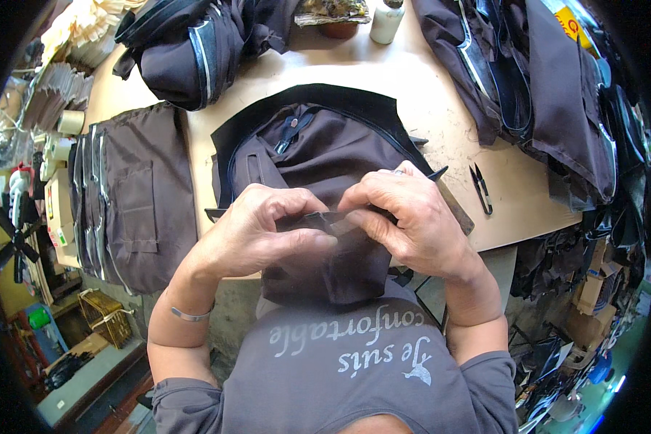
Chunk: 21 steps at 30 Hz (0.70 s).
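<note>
A dark brown fabric bag piece (318, 173) lies on the table in front of me, with a wide black band (304, 98) curving round its far side. Its near end hangs over the table's edge toward my lap. My left hand (271, 228) pinches the fabric's raised edge between thumb and fingers. Close beside it, my right hand (405, 217) grips the same edge, thumb against fingertips. Between the two hands the fabric is slightly blurred, and the fingers hide part of it. A pair of thread snips (480, 190) rests to the right of the piece.
At left lies a stack of dark brown panels (141, 195). Sewn dark bags (188, 58) sit at the far left, and more dark pieces (535, 94) spill over the right edge. A white bottle (388, 22) stands at the back of the tan table (513, 210).
</note>
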### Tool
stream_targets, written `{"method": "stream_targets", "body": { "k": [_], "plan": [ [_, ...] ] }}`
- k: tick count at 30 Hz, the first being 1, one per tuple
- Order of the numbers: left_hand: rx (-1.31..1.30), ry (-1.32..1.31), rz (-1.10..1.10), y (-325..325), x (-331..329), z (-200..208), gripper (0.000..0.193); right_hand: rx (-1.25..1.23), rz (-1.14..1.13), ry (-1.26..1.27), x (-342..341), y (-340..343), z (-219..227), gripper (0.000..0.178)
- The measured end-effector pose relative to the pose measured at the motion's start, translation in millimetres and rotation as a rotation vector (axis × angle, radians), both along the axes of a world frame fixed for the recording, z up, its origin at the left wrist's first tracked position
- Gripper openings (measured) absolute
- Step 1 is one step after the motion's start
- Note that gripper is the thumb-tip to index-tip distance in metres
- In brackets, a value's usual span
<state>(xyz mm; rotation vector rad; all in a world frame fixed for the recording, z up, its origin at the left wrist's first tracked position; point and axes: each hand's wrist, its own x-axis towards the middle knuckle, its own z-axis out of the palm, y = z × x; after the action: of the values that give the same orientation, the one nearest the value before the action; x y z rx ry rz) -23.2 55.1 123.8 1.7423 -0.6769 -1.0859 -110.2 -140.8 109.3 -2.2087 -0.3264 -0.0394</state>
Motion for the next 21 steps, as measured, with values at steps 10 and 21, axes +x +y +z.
{"method": "stream_targets", "body": {
  "k": [10, 21],
  "plan": [
    [0.015, -0.022, 0.048, -8.2, -5.2, 3.8, 0.019, -0.008, -0.111, -0.163, -6.4, -0.6, 1.3, 0.007],
    [-0.119, -0.119, 0.022, -9.3, -5.0, -2.6, 0.014, 0.009, -0.107, -0.213, -5.5, 0.2, -1.8, 0.009]
  ]
}}
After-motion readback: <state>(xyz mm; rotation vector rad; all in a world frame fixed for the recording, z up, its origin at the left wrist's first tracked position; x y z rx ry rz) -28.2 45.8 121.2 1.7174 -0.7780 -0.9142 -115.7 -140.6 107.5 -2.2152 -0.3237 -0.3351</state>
